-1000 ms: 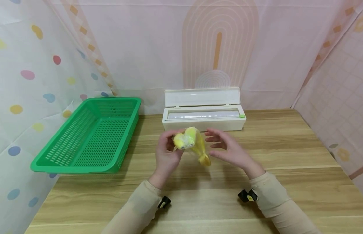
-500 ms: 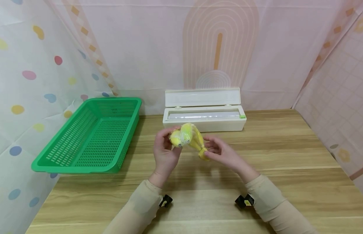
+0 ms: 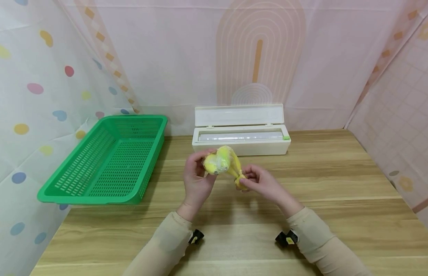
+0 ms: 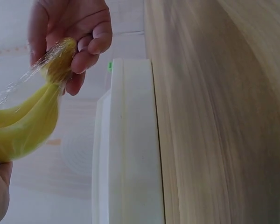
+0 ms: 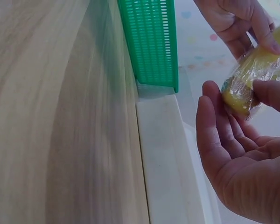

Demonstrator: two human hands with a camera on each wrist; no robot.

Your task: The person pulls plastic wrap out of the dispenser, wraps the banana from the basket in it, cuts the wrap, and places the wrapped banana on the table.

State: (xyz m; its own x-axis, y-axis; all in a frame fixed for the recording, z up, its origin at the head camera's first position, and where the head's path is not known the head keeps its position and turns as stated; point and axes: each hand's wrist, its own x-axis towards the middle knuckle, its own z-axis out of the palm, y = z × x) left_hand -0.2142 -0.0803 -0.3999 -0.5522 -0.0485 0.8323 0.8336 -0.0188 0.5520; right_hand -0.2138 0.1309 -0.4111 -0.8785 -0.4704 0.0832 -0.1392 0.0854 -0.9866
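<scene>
A bunch of bananas (image 3: 222, 160) wrapped in clear cling film is held up over the wooden table, in front of the white box. My left hand (image 3: 197, 180) grips the fruit near its tips, with fingers behind and thumb below. At the stem end, my right hand (image 3: 264, 186) pinches the film-covered stem between thumb and fingers. The left wrist view shows film stretched over the bananas (image 4: 32, 123) and bunched loosely at the stem. In the right wrist view my right thumb presses on the wrapped stem (image 5: 238, 98).
An open white cling film box (image 3: 241, 148) with a roll (image 3: 239, 136) inside and its lid raised stands at the back. To the left is a green plastic basket (image 3: 86, 199). Patterned cloth hangs behind and at both sides of the table (image 3: 338, 172).
My right hand has moved left from beside the bananas and taken hold of the stem end. The left hand keeps its grip, shifting the bunch slightly.
</scene>
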